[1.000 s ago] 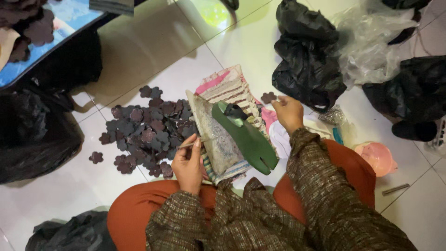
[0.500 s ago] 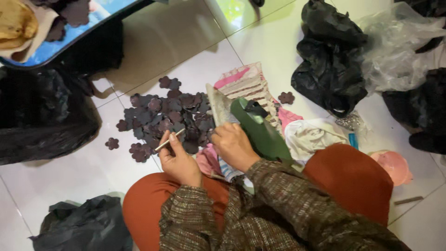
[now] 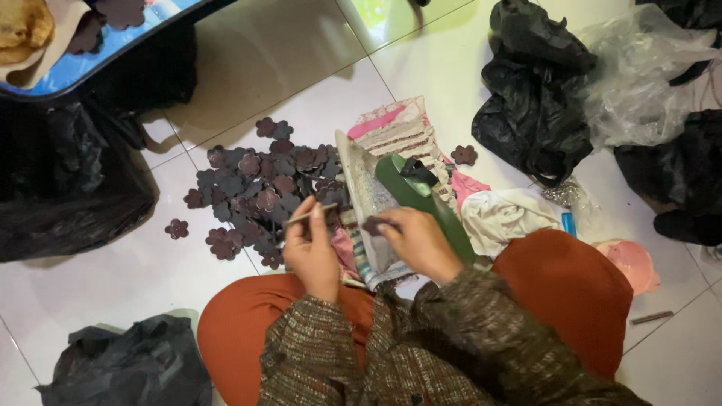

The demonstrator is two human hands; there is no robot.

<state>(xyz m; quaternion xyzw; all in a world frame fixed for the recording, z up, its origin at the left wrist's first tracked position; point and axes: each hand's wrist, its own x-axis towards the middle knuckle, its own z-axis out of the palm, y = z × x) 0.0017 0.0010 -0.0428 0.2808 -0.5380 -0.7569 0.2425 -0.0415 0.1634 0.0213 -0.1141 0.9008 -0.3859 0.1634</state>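
Note:
I sit on a white tiled floor with orange-clad knees. My left hand point(image 3: 310, 248) pinches a thin stick-like tool point(image 3: 310, 214) that points toward a heap of dark purple flower-shaped pieces point(image 3: 263, 188). My right hand point(image 3: 417, 240) holds one dark flower piece point(image 3: 374, 224) against a grey board point(image 3: 365, 192) that leans across my lap. A green flat strip point(image 3: 421, 199) lies beside the board. One flower piece point(image 3: 464, 155) rests alone on striped cloth point(image 3: 402, 131).
Black plastic bags sit at the left point(image 3: 64, 188), bottom left point(image 3: 128, 368) and upper right point(image 3: 534, 98). A clear plastic bag point(image 3: 647, 75) lies at the far right, a pink lid point(image 3: 632, 263) by my right knee, and white cloth point(image 3: 504, 214).
My right hand came back from the lone flower piece at the right to the board in my lap, holding a dark piece. My view shifted right and downward.

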